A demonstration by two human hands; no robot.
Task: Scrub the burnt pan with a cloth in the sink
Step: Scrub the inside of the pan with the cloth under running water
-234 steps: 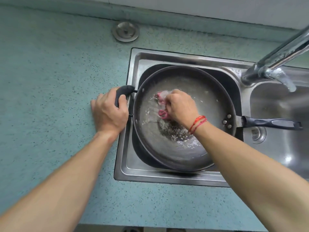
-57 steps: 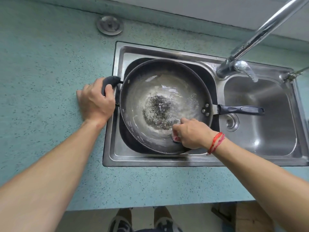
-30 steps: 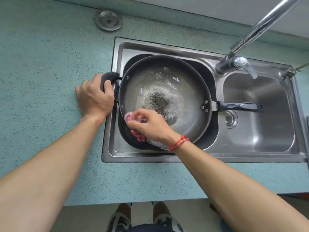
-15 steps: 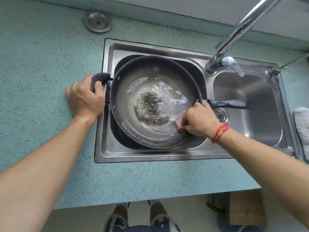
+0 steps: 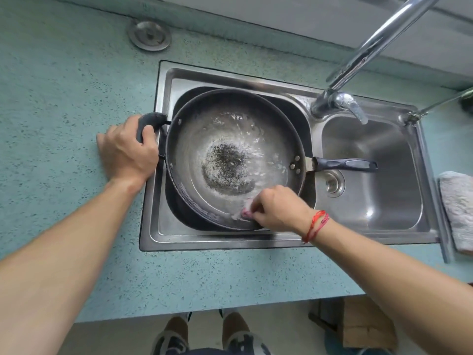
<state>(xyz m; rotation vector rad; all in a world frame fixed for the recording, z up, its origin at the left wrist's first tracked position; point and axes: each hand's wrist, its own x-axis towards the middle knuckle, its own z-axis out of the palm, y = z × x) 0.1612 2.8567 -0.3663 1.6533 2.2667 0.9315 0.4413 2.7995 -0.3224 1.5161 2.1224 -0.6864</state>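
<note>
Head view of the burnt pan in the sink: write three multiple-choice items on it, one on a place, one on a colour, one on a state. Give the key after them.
1. Where does the pink cloth touch the round dark metal pan?
A. at its near rim
B. at its middle
C. at its far rim

2. What colour is the thin string bracelet on the right wrist?
A. blue
B. red
C. green

3. What is the left hand doing?
A. hanging idle
B. gripping the short black side handle
C. holding the cloth

Key:
1 A: the right hand pinches the cloth against the rim nearest the person.
2 B: the strands around the wrist are plainly red.
3 B: its fingers and thumb curl round the handle at the pan's left side.
</note>
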